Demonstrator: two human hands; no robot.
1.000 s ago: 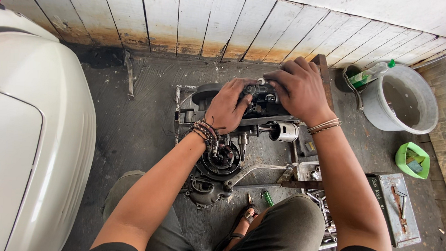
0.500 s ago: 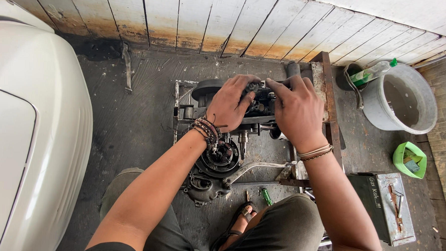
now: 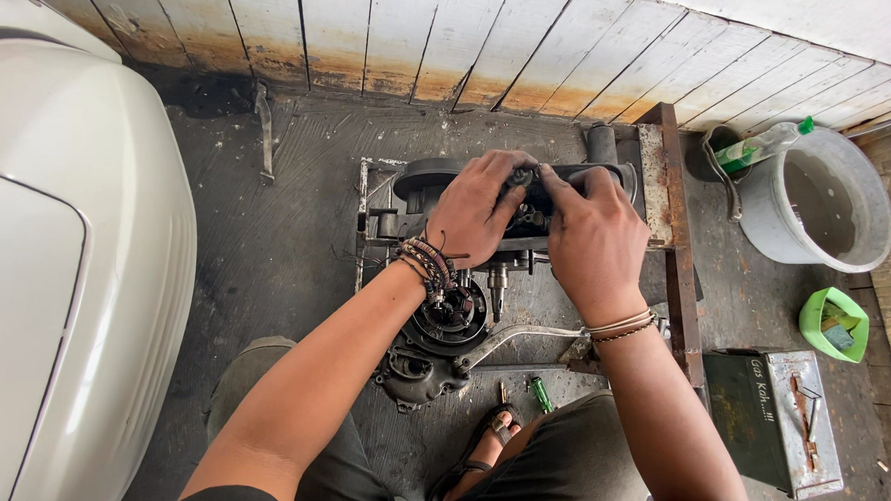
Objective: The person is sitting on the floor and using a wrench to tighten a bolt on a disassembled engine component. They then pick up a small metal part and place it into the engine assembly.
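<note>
On the engine (image 3: 443, 311), left hand (image 3: 477, 217) and right hand (image 3: 591, 237), fingers curled.

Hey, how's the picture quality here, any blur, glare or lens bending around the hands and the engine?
Head view: even, soft daylight with faint shadows; left hand, right hand and engine are sharp, without motion blur. Slight sheen, not blown out, on the white vehicle body. Wide-angle distortion curves the wall planks and the frame edges.
</note>
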